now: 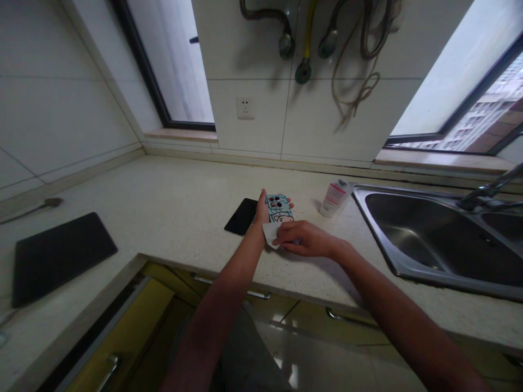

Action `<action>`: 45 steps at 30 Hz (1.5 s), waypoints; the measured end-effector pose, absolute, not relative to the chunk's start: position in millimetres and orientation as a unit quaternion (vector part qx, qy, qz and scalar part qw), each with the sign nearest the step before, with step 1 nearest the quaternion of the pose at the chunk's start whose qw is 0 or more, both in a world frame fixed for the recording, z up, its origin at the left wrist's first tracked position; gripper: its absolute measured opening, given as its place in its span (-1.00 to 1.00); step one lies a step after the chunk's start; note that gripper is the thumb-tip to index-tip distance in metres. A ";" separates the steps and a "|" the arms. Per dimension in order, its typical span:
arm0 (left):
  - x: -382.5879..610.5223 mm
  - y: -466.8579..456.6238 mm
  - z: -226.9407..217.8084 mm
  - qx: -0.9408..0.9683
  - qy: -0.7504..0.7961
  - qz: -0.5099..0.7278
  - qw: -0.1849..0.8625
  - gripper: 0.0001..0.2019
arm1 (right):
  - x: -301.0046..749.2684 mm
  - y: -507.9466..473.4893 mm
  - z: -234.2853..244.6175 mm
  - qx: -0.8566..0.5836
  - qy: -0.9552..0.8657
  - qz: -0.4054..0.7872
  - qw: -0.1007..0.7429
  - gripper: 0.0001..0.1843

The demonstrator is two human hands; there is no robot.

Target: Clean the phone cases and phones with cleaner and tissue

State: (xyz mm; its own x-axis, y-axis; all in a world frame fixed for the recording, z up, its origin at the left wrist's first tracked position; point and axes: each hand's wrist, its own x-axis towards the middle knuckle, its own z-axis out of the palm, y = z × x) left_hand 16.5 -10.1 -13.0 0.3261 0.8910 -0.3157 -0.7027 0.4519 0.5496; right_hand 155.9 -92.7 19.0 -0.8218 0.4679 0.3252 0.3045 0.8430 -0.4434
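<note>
Phone in teal cartoon case (280, 208) stands tilted up in L hand (261, 209), above the stone countertop (163, 228) nr its front edge. L fingers clamp round the phone's side and back, prob to keep it steady and its face turned up toward the other hand. R hand (304, 240) comes across from the sink side, fingers together, pinching a white cloth (270, 235) against the lower end of the case; looks firmly pressed, though the exact fingertip contact is hidden.

Black phone or slab (241, 216) lies flat just beside L hand, prob set down there to stay within reach. Bigger black mat or tablet (61, 258) lies well off to the left, w/ a long-handled spoon (36, 209) beyond it nr the wall. White bottle w/ pink label (335, 198) sits between the hands and the stainless steel sink (408, 269), close enough to be in the way of any R-arm sweep toward the basin. Faucet (486, 190) rises at far right. Wall socket (245, 108) and hanging hoses (286, 32) sit up on the tiled wall behind, out of the hands' path
</note>
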 end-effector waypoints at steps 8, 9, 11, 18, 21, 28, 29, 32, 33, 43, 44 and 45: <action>12.8 -13.3 -10.1 0.124 0.293 0.508 0.801 -0.39 | 167.8 -87.3 25.2 -0.218 -0.924 0.261 0.177 -0.85; 12.6 -13.2 -9.8 0.115 0.295 0.508 0.801 -0.38 | 169.8 -86.8 26.2 -0.237 -0.921 0.258 0.172 -0.88; 12.5 -12.8 -9.7 0.097 0.294 0.510 0.803 -0.36 | 174.8 -84.9 28.2 -0.272 -0.912 0.257 0.168 -0.91; 12.8 -10.0 -14.7 0.067 0.278 0.525 0.802 -0.37 | 188.3 -77.0 31.6 -0.319 -0.902 0.261 0.129 -0.86; 12.8 -9.0 -16.3 0.077 0.288 0.523 0.798 -0.36 | 184.4 -78.8 32.0 -0.299 -0.912 0.238 0.147 -0.83; 16.0 -9.7 -18.0 0.092 0.320 0.505 0.797 -0.31 | 160.1 -88.8 22.0 -0.218 -0.933 0.188 0.216 -0.76; 16.4 -9.8 -18.9 0.096 0.320 0.499 0.799 -0.30 | 156.7 -90.0 20.0 -0.213 -0.933 0.181 0.227 -0.73; 17.8 -9.8 -21.4 0.116 0.319 0.485 0.806 -0.28 | 148.5 -92.0 14.4 -0.202 -0.929 0.159 0.266 -0.70; 18.3 -9.7 -21.8 0.124 0.317 0.484 0.806 -0.28 | 146.7 -92.0 12.7 -0.201 -0.927 0.153 0.278 -0.72; 26.6 -21.4 -11.1 0.164 0.263 0.446 0.840 -0.36 | 152.7 -75.2 -6.1 -0.357 -0.856 0.058 0.369 -0.81; 27.5 -23.5 -9.6 0.169 0.262 0.446 0.839 -0.37 | 152.8 -74.1 -7.4 -0.369 -0.844 0.054 0.385 -0.80; 28.5 -25.6 -8.2 0.173 0.261 0.442 0.840 -0.37 | 152.6 -73.6 -8.2 -0.382 -0.831 0.050 0.401 -0.79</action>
State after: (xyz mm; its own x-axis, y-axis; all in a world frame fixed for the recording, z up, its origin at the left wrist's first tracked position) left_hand 28.5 -25.6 -8.2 0.4721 0.8339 -0.2858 -0.6527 0.5486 0.5225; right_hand 152.6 -73.6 -8.2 -0.3876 0.6748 0.6279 0.5943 0.7037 -0.3894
